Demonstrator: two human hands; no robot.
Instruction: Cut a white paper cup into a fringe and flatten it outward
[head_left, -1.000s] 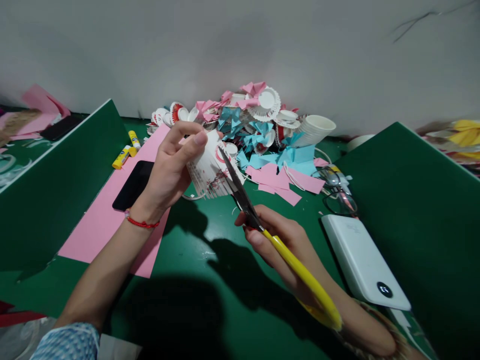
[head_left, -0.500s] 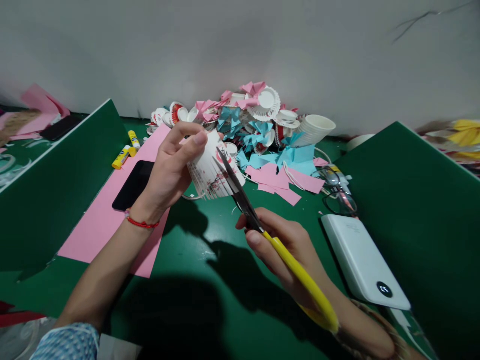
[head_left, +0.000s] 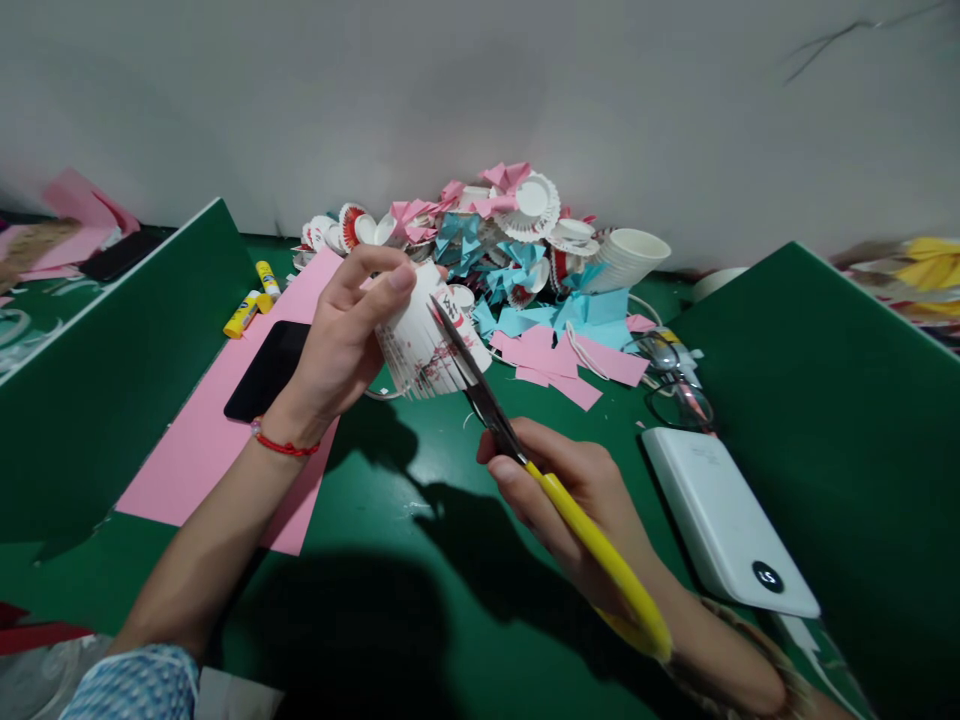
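My left hand [head_left: 349, 325] pinches a white paper cup [head_left: 424, 345] by its base end. The cup has a red and pink printed pattern, and its wall is slit into narrow strips on the left part. Yellow-handled scissors [head_left: 577, 520] are gripped in my right hand [head_left: 585, 500], with the dark blades reaching up over the printed wall of the cup. The blades look nearly closed along the cup wall. My fingers in the handle loops are partly hidden.
A black phone [head_left: 268, 372] lies on pink paper [head_left: 195, 440] at left, near yellow glue sticks [head_left: 241, 314]. Behind are cut cups with pink and blue paper [head_left: 517, 265] and stacked cups [head_left: 630, 258]. Eyeglasses [head_left: 679, 400] and a white power bank [head_left: 727, 520] lie right. Green partitions [head_left: 810, 400] flank the table.
The scissors have shifted very slightly left, and their blade tips lie a little differently over the cup's print. My left hand and the cup have hardly moved.
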